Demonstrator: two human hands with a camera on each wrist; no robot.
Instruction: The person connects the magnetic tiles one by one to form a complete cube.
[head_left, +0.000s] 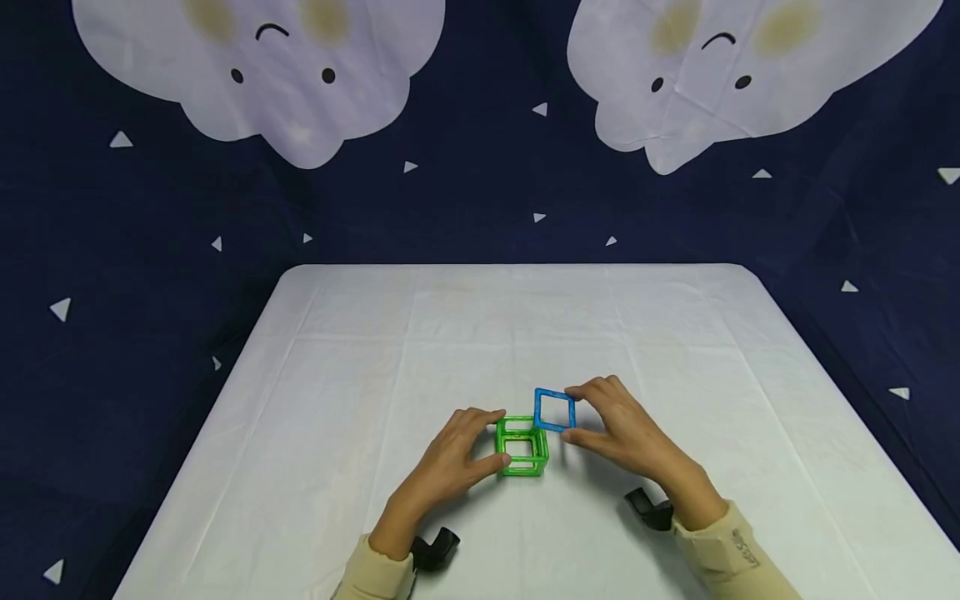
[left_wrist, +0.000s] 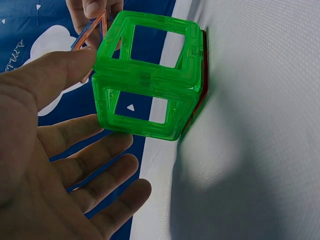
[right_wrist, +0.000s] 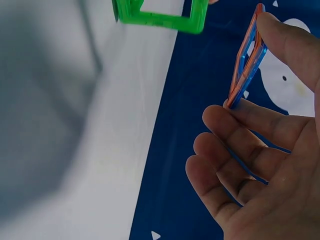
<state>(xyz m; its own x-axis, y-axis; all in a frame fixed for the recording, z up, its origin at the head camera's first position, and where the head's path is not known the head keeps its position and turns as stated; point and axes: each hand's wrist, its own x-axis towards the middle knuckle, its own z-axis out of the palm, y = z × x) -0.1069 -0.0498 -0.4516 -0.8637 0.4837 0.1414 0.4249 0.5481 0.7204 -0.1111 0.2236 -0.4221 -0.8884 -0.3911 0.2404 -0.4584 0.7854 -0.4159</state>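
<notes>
A cube of green square magnetic tiles (head_left: 542,450) stands on the white table. My left hand (head_left: 450,458) holds it from the left, thumb at the near edge and index finger at the far top corner. In the left wrist view a red tile (left_wrist: 205,65) shows along the cube's base. My right hand (head_left: 630,433) pinches one blue square magnetic tile (head_left: 537,408) by its right edge, between thumb and index finger. The other right fingers are loosely bent. This tile is tilted up and overlaps the cube's top right corner in the head view; orange (right_wrist: 239,75) shows along its side.
White cloth with fold creases covers the table (head_left: 337,375). Behind it hangs a dark blue curtain (head_left: 480,217) with clouds and small white triangles. Black wrist mounts (head_left: 435,552) sit under both wrists, close above the table.
</notes>
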